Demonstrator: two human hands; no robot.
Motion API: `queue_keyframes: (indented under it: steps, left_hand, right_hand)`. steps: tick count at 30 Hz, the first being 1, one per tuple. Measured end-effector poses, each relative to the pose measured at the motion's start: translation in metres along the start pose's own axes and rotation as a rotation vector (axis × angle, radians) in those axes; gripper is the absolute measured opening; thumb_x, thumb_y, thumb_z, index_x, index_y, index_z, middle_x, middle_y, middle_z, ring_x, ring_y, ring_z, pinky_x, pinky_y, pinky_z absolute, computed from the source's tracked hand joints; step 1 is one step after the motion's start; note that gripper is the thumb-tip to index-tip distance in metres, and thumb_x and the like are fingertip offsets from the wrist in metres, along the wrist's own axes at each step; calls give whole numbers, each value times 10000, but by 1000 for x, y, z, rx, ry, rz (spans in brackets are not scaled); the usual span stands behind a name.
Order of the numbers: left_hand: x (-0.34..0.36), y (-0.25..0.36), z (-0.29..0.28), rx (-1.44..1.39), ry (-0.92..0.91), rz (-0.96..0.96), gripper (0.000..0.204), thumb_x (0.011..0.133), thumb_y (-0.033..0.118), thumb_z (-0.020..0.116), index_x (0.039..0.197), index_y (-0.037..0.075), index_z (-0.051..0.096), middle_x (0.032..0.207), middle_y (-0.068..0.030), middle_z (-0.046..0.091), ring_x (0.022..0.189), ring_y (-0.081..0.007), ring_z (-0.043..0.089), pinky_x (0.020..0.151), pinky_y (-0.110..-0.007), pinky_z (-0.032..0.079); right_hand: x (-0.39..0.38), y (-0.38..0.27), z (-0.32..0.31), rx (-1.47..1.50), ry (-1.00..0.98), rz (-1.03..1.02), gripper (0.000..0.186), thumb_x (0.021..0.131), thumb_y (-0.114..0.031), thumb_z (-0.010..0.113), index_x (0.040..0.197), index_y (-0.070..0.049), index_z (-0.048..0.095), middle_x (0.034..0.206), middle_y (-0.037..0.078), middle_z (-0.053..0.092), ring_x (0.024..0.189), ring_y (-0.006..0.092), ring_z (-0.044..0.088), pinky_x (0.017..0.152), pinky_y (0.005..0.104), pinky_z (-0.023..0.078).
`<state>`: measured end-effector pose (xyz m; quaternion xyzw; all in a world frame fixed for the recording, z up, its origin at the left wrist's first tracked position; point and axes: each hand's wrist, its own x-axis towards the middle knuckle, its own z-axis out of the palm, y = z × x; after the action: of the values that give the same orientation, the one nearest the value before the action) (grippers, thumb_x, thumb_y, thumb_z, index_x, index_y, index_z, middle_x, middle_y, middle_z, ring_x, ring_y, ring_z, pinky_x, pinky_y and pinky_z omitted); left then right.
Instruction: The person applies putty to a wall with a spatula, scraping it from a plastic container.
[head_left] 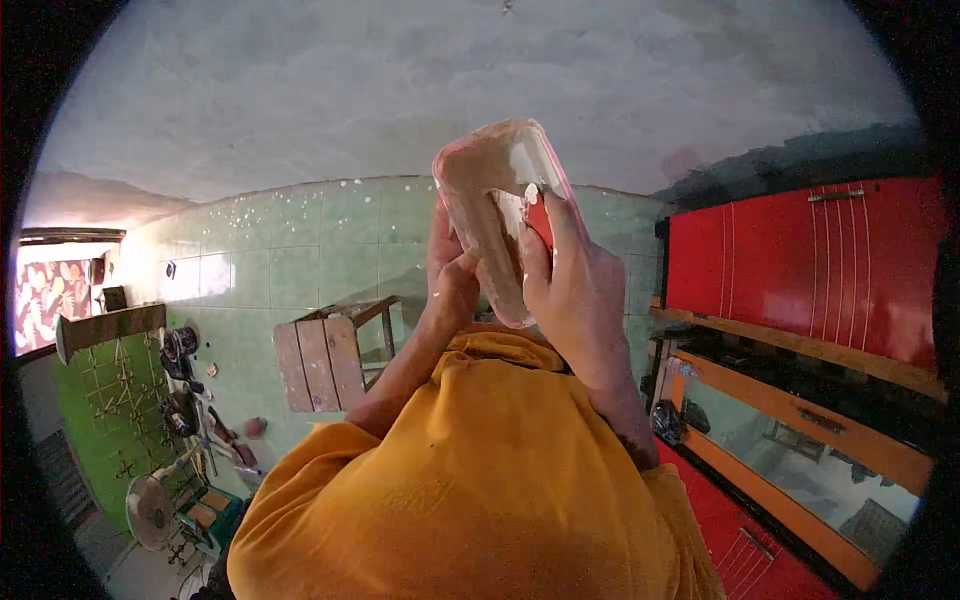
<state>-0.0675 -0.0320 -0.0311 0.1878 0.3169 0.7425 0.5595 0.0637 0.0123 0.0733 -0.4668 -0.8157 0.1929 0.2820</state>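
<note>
L grip clamped on tub, at its L side; R grip wrapped round red scraper, blade in tub. Tub's held up over tile floor. Risk: pressing scraper too hard cd twist tub out of that one-sided hold. White paste by scraper cd drop, adding to floor's white specks. Stool on L cd trip a step that way.
</note>
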Motion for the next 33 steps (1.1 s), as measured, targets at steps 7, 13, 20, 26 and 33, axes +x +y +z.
queue_keyframes:
  steps: [7,13,20,26,33]
  left_hand:
    - [0,6,-18,-43,14,-9,978,795,158,667,1582,131,88,1496,-120,384,1370,-270,419,1116,-427,391]
    - [-2,9,-28,143,-90,39,986,836,148,649,1589,105,14,1590,-130,243,1439,-271,312,1157,-424,310]
    - [-9,19,-37,212,-131,30,992,847,147,651,1587,83,-6,1607,-126,211,1461,-264,272,1173,-427,273]
    - [-8,15,-41,203,-77,32,1005,855,202,657,1586,84,-21,1603,-140,214,1451,-279,289,1170,-431,275]
    - [-5,14,-37,147,-131,89,1017,842,243,693,1588,95,18,1593,-141,216,1453,-281,266,1167,-448,275]
  right_hand:
    - [18,-38,-2,103,83,-20,359,931,-193,632,1254,-48,570,907,230,685,802,420,681,639,464,544]
    - [13,-33,22,111,-16,17,362,927,-225,627,1243,-55,575,984,228,683,840,427,674,696,475,546]
    - [12,-30,49,91,-22,-55,372,925,-214,612,1249,-40,561,1037,210,676,860,417,671,705,472,546]
    - [8,-29,64,26,-82,15,352,925,-203,603,1232,-35,567,1028,191,674,884,410,667,703,476,543]
    - [14,-19,32,-15,30,38,343,948,-225,573,1240,-46,553,981,217,679,797,384,691,660,485,549]
